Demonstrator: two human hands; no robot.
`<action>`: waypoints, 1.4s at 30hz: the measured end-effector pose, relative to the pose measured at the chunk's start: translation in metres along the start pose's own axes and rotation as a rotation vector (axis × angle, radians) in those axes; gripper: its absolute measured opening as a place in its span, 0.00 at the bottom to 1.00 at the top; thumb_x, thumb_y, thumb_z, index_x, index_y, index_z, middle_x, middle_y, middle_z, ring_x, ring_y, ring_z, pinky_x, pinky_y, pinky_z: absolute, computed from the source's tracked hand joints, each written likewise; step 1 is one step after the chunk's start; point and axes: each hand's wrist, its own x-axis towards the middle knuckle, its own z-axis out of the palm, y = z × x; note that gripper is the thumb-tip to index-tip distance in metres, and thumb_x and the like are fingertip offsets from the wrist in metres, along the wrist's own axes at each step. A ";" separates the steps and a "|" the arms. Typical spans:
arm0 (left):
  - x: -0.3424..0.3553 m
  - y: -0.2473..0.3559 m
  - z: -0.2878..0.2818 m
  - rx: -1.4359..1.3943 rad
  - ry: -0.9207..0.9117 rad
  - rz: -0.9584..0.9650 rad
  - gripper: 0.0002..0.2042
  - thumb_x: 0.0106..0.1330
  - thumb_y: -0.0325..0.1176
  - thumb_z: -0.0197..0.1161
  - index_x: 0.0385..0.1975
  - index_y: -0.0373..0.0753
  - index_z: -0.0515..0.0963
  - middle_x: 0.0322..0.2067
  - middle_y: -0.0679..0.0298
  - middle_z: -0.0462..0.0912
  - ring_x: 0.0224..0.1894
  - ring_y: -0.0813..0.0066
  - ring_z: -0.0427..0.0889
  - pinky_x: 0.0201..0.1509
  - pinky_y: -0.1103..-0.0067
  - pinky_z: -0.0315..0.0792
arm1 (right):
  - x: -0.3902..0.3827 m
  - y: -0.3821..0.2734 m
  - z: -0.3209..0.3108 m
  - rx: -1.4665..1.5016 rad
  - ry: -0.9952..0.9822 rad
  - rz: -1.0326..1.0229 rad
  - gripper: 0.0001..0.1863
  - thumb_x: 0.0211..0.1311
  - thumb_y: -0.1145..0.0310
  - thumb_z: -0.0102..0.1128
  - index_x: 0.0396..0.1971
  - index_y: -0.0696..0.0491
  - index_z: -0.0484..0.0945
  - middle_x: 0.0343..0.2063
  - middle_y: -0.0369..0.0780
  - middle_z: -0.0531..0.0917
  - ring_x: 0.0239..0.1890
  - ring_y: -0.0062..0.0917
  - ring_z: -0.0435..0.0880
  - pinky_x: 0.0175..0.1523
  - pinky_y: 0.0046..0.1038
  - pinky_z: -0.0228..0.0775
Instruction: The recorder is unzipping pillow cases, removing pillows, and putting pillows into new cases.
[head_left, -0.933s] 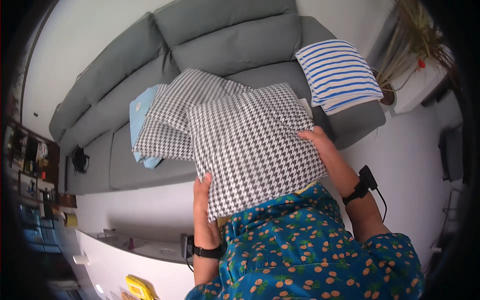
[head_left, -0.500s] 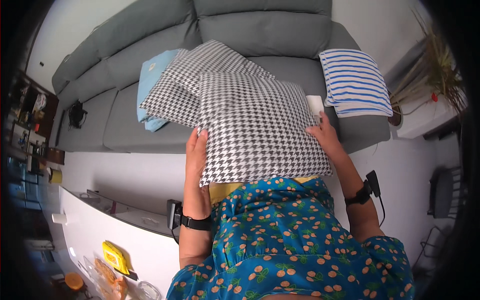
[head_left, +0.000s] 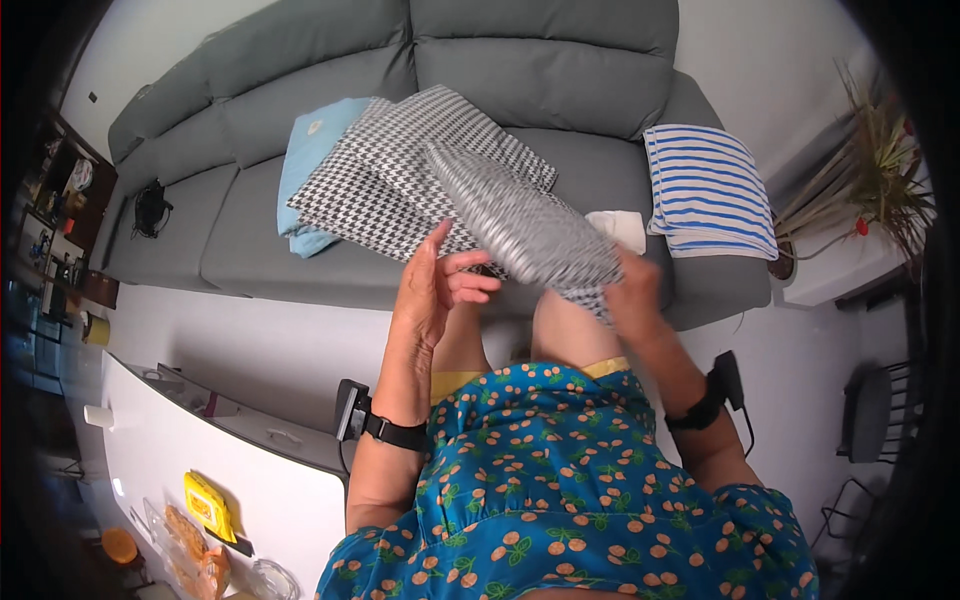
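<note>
A black-and-white houndstooth cushion (head_left: 525, 225) is tilted in the air in front of the sofa, its surface smeared by motion. My right hand (head_left: 633, 295) is closed on its near right corner. Just left of the cushion my left hand (head_left: 445, 280) has its fingers apart and nothing in it. Behind, on the sofa seat, lies more matching houndstooth fabric (head_left: 350, 195), perhaps a second cushion, partly covered by the raised one. It overlaps a folded light blue cloth (head_left: 308, 150).
The grey sofa (head_left: 540, 75) spans the far side. A blue-striped folded cloth (head_left: 708, 190) and a small white item (head_left: 620, 228) lie on its right. A plant (head_left: 880, 175) stands far right. On the near-left white table (head_left: 270, 500) is a yellow packet (head_left: 209, 505).
The cushion, before held flat between both hands, has turned and tilted, uncovering my legs. My left hand has let go of it and opened. My right hand still grips it.
</note>
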 end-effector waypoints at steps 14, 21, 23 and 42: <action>0.029 0.016 -0.010 0.171 0.169 0.176 0.33 0.57 0.41 0.65 0.59 0.35 0.60 0.49 0.56 0.75 0.48 0.68 0.77 0.48 0.74 0.74 | 0.039 0.012 -0.106 0.697 -0.012 0.478 0.32 0.41 0.81 0.56 0.55 0.61 0.67 0.43 0.39 0.80 0.42 0.21 0.78 0.51 0.25 0.68; 0.019 0.005 -0.031 0.456 0.378 0.300 0.12 0.64 0.27 0.57 0.47 0.34 0.73 0.38 0.63 0.81 0.36 0.80 0.78 0.41 0.82 0.72 | 0.017 0.055 -0.021 0.561 0.100 0.375 0.38 0.40 0.70 0.65 0.57 0.62 0.64 0.45 0.43 0.78 0.45 0.26 0.77 0.53 0.25 0.66; 0.023 -0.010 -0.043 0.590 0.421 0.473 0.10 0.65 0.27 0.56 0.44 0.32 0.75 0.38 0.64 0.81 0.36 0.82 0.77 0.42 0.83 0.70 | 0.019 0.041 -0.011 0.488 0.053 0.423 0.34 0.41 0.70 0.64 0.54 0.62 0.67 0.42 0.43 0.80 0.41 0.26 0.78 0.50 0.25 0.69; 0.002 -0.029 -0.035 2.026 0.052 0.399 0.28 0.62 0.49 0.55 0.62 0.47 0.63 0.65 0.62 0.59 0.69 0.60 0.52 0.70 0.57 0.41 | -0.004 0.022 0.080 -0.473 -0.531 -0.004 0.39 0.58 0.42 0.49 0.66 0.47 0.54 0.67 0.44 0.53 0.71 0.35 0.41 0.72 0.43 0.29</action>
